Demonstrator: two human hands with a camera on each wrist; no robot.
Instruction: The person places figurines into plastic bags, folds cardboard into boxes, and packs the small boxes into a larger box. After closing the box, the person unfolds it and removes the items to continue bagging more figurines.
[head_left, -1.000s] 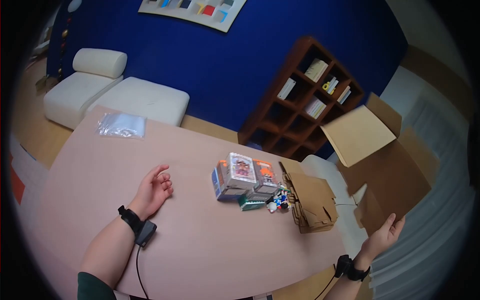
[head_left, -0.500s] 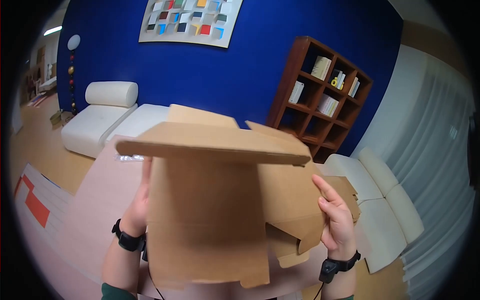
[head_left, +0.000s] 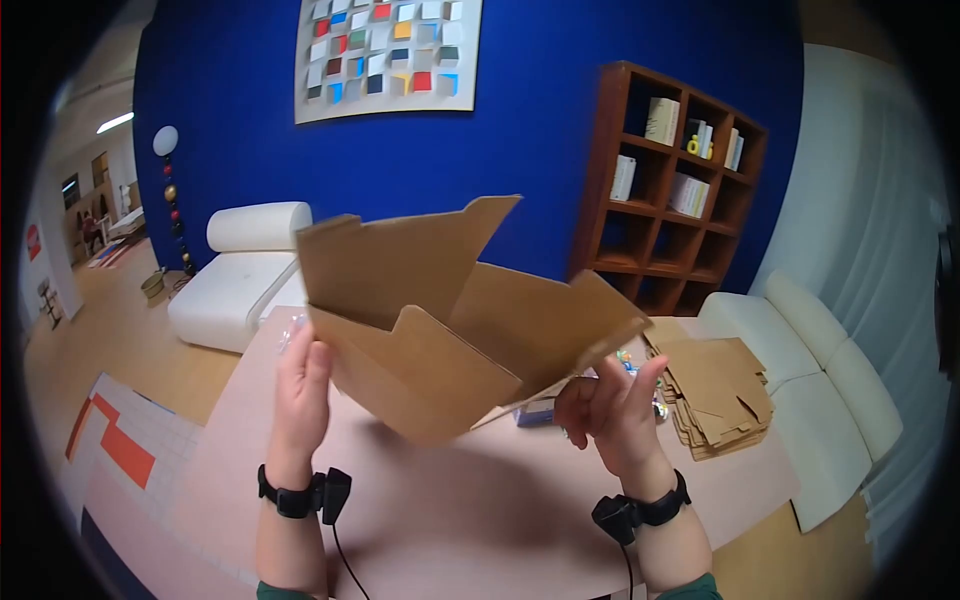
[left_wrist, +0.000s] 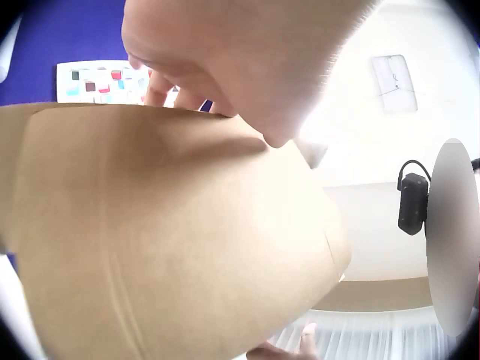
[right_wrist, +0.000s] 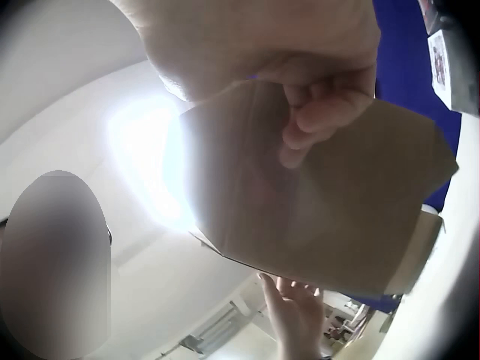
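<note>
The table (head_left: 440, 540) extends before you; your carton (head_left: 430, 365) is held above it, tilted, flaps spread at angles; a stack (head_left: 715, 400) of flattened cardboard lies along the table's right edge; your left hand (head_left: 303, 400) pinches the carton's left side, thumb on one face of the panel, fingers on the other; your right hand (head_left: 622, 420) is at the carton's lower right, partly open, fingers bent, thumb apart; whether it grips the carton cannot be told; a box (head_left: 535, 412), partly hidden, sits inward of the stack; toys (head_left: 628, 360), also partly hidden, lie between box and stack.
</note>
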